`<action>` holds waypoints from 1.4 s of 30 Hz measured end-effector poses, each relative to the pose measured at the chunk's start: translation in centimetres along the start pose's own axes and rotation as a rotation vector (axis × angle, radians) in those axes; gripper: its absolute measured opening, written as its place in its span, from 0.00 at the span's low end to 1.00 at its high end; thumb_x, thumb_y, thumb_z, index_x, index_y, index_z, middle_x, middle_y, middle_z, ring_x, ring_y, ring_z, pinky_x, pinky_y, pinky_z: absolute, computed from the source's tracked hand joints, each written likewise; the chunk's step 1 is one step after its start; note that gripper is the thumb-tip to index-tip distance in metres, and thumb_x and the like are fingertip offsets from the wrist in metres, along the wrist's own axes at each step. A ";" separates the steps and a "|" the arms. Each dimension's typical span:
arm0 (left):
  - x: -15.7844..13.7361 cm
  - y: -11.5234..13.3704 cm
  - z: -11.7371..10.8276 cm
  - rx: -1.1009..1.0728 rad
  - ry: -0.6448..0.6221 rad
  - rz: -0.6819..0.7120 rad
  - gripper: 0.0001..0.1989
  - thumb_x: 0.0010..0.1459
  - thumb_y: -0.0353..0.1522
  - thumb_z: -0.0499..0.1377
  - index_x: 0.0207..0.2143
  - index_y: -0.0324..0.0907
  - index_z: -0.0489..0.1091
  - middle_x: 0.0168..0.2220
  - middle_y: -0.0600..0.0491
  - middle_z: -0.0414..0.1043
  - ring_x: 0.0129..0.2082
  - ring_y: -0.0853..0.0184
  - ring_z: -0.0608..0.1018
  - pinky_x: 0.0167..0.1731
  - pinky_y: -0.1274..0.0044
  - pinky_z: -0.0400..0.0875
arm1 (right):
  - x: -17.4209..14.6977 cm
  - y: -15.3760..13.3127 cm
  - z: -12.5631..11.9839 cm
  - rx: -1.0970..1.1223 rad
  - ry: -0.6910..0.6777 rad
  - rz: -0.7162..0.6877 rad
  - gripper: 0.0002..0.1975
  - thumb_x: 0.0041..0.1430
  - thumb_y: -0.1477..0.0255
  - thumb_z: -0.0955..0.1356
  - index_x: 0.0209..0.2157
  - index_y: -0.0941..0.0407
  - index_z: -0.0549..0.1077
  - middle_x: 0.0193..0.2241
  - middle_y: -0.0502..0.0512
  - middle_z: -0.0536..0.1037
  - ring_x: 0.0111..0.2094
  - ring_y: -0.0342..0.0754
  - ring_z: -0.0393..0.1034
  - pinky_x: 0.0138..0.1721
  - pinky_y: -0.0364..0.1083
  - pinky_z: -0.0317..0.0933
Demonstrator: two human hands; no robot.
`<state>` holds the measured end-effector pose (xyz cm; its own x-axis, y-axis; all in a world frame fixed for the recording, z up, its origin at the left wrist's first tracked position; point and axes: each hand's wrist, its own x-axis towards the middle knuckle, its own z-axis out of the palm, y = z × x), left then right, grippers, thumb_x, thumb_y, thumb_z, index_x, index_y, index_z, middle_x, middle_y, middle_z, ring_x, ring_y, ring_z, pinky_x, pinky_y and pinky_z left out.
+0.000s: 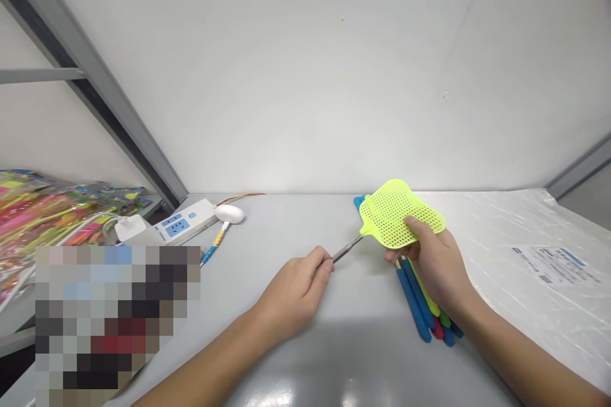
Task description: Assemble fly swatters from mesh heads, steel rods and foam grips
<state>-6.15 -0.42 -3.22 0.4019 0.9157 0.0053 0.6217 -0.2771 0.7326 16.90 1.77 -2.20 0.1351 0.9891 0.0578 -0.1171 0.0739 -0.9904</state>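
Observation:
A yellow-green fly swatter [394, 213] with a perforated head is held up above the table between my two hands. My right hand [436, 257] pinches the right edge of its head, thumb on top. Around the metal shaft, left of the head, my left hand [303, 289] is closed; the far end of the handle is hidden in it. Under and beside my right hand lies a pile of more fly swatters [416, 305] with blue, red, yellow-green and green handles. My right hand covers part of that pile.
A white power strip [188, 221] with a plug, cables and a small white device [230, 213] is at the left. Packaged colourful items [57, 210] lie beyond it. A clear plastic bag with a label [556, 265] covers the table's right side. A wall [334, 76] rises behind.

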 end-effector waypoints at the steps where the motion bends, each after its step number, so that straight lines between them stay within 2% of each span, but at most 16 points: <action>1: 0.0 0.0 0.0 0.002 -0.001 0.000 0.14 0.68 0.40 0.41 0.34 0.46 0.59 0.22 0.60 0.58 0.23 0.68 0.63 0.25 0.75 0.51 | -0.1 0.0 0.0 -0.007 -0.006 -0.010 0.16 0.61 0.59 0.65 0.37 0.58 0.72 0.29 0.56 0.76 0.22 0.48 0.72 0.22 0.47 0.67; 7: 0.1 0.0 -0.2 -0.011 0.009 -0.007 0.14 0.68 0.40 0.41 0.33 0.45 0.59 0.23 0.60 0.60 0.24 0.68 0.64 0.26 0.75 0.53 | 0.0 -0.2 0.0 -0.019 0.001 -0.025 0.16 0.61 0.59 0.64 0.40 0.57 0.72 0.35 0.56 0.76 0.21 0.46 0.70 0.22 0.47 0.66; 14: 0.1 -0.1 -0.2 0.002 0.014 0.003 0.14 0.68 0.41 0.42 0.33 0.46 0.61 0.23 0.60 0.60 0.24 0.68 0.65 0.26 0.76 0.53 | -0.1 -0.3 0.0 -0.039 -0.026 -0.040 0.16 0.62 0.58 0.63 0.40 0.57 0.73 0.37 0.56 0.76 0.21 0.45 0.69 0.23 0.48 0.67; 22: 0.1 0.0 -0.2 0.021 0.017 0.009 0.15 0.68 0.41 0.42 0.34 0.46 0.61 0.23 0.59 0.61 0.24 0.67 0.66 0.26 0.75 0.54 | 0.0 -0.2 0.0 -0.048 -0.011 -0.060 0.18 0.61 0.59 0.64 0.45 0.56 0.72 0.40 0.57 0.76 0.25 0.47 0.71 0.23 0.47 0.68; 29: -0.1 -0.1 -0.3 0.049 0.007 0.040 0.16 0.68 0.40 0.40 0.34 0.45 0.61 0.24 0.58 0.62 0.25 0.67 0.66 0.26 0.75 0.54 | -0.4 -0.9 0.1 -0.066 -0.106 -0.025 0.16 0.62 0.59 0.63 0.43 0.56 0.71 0.35 0.54 0.76 0.21 0.45 0.69 0.25 0.47 0.67; 35: -0.2 -0.3 -0.6 0.081 -0.007 0.059 0.15 0.69 0.40 0.40 0.35 0.45 0.61 0.24 0.59 0.61 0.24 0.67 0.65 0.26 0.75 0.53 | -0.5 -1.0 -0.1 -0.101 -0.192 -0.013 0.15 0.64 0.59 0.62 0.41 0.56 0.70 0.23 0.49 0.73 0.18 0.44 0.66 0.24 0.45 0.64; 42: -0.3 0.0 -0.5 0.069 -0.027 0.054 0.15 0.69 0.40 0.40 0.35 0.46 0.60 0.23 0.60 0.59 0.23 0.68 0.64 0.25 0.76 0.52 | -1.0 -1.7 0.1 -0.189 -0.185 0.007 0.17 0.62 0.55 0.63 0.31 0.55 0.66 0.17 0.45 0.66 0.16 0.41 0.58 0.20 0.42 0.56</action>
<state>-6.58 -0.53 -2.92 0.4535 0.8909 0.0244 0.6429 -0.3460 0.6833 16.81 0.66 -0.54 -0.0492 0.9972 0.0559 0.0705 0.0593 -0.9957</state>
